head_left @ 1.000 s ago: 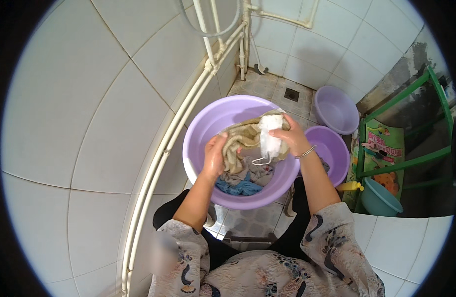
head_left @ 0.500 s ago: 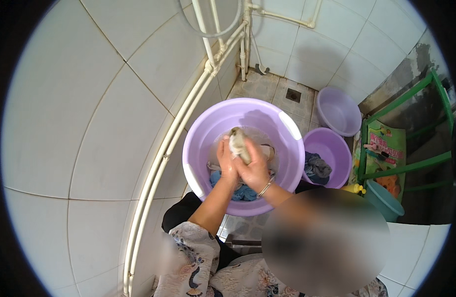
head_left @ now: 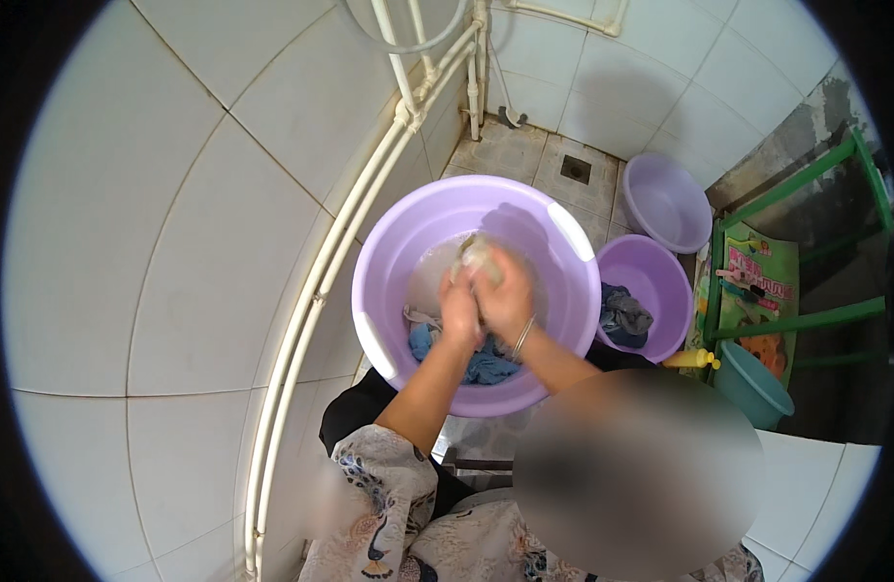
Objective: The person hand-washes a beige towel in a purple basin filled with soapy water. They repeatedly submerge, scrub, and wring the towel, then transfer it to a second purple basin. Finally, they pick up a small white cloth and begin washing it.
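Over the large purple basin, my left hand and my right hand are pressed close together. Both are closed on a small, wet, pale cloth bunched up between them. Motion blurs the cloth and fingertips, so which garment it is cannot be told. A bracelet circles my right wrist. Below my hands, a blue cloth lies in cloudy water at the basin's near side, with a lighter piece of fabric at its left. My hands and wrists partly hide the laundry.
Right of the large basin stands a smaller purple basin holding dark clothes. Behind it leans a lavender basin. A yellow bottle, a teal basin and a green rack stand farther right. Pipes line the left wall.
My hands have drawn tighter around the pale cloth and shifted slightly, bunching it smaller. The whole view has tilted a little, moving the basins slightly up in the picture.
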The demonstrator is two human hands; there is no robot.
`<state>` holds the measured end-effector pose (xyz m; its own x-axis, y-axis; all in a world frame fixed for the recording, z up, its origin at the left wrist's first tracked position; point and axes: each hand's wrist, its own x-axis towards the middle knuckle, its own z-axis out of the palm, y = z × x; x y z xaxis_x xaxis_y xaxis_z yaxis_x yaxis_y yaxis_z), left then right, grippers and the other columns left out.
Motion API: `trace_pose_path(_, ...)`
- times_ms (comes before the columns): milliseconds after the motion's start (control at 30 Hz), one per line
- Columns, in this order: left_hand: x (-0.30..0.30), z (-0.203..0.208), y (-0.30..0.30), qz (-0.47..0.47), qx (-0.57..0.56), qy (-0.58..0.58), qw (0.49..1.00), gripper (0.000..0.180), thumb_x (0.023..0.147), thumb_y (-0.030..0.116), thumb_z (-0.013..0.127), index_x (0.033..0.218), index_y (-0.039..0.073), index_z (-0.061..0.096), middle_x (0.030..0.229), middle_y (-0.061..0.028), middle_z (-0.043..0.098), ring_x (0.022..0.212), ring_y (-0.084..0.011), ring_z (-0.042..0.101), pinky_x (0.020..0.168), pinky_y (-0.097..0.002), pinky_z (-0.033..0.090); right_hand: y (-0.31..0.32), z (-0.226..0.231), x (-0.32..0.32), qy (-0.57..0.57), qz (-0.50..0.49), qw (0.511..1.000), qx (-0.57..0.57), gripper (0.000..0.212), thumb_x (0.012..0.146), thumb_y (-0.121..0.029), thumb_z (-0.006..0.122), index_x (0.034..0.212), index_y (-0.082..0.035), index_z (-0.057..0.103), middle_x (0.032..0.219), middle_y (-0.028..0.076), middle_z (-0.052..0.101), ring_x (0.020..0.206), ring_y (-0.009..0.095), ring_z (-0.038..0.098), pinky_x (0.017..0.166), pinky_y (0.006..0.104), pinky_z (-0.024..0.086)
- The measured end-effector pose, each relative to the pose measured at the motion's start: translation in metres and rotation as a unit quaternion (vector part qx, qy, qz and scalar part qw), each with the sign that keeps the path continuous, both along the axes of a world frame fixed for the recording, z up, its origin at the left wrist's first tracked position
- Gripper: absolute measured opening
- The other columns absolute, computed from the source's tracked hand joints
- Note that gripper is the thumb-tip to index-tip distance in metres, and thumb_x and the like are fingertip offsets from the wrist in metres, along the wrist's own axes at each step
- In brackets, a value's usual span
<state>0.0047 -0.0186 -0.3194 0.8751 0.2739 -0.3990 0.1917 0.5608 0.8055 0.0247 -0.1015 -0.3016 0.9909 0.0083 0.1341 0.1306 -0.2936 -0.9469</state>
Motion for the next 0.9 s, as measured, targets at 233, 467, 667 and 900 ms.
trace_pose_path(233,0.004,-0.010,0.039,-0.013,0.105,-0.098,0.990,0.030,0.094,0.024,0.043,0.100,-0.002,0.057,0.087,-0.0089,0.060,0.072,-0.0165,0.057,0.068,-0.0305,0.048,0.017,0.030,-0.032,-0.184,0.096,0.978,-0.020,0.034,0.080,-0.021,0.063,0.108,-0.002,0.058,0.103,0.018,0.059,0.097,0.031,0.057,0.082,0.0392,0.046)
trace_pose_path(467,-0.006,0.019,0.003,-0.003,-0.071,-0.036,0.997,0.029,0.093,0.024,0.042,0.105,0.000,0.055,0.090,-0.0120,0.060,0.080,-0.0200,0.059,0.074,-0.0326,0.050,0.005,0.013,-0.006,0.016,-0.025,0.998,0.061,0.030,0.077,-0.016,0.066,0.102,-0.001,0.060,0.099,0.018,0.059,0.090,0.032,0.058,0.079,0.0395,0.046)
trace_pose_path(667,-0.010,-0.025,0.031,-0.033,-0.086,-0.021,0.996,0.033,0.093,0.027,0.037,0.109,0.003,0.054,0.099,-0.0145,0.060,0.089,-0.0244,0.060,0.078,-0.0354,0.051,0.009,0.011,-0.021,-0.084,0.031,0.995,-0.038,0.036,0.077,-0.020,0.066,0.109,-0.005,0.060,0.094,0.016,0.061,0.090,0.030,0.060,0.081,0.0380,0.047)
trace_pose_path(900,-0.017,0.053,0.060,-0.124,-0.279,-0.004,0.952,0.053,0.079,0.035,0.056,0.121,0.003,0.050,0.115,-0.0175,0.056,0.108,-0.0302,0.054,0.093,-0.0467,0.044,-0.049,0.007,0.036,0.308,0.120,0.817,0.473,0.047,0.085,-0.030,0.062,0.120,-0.001,0.050,0.104,0.012,0.062,0.093,0.020,0.062,0.078,0.0347,0.052)
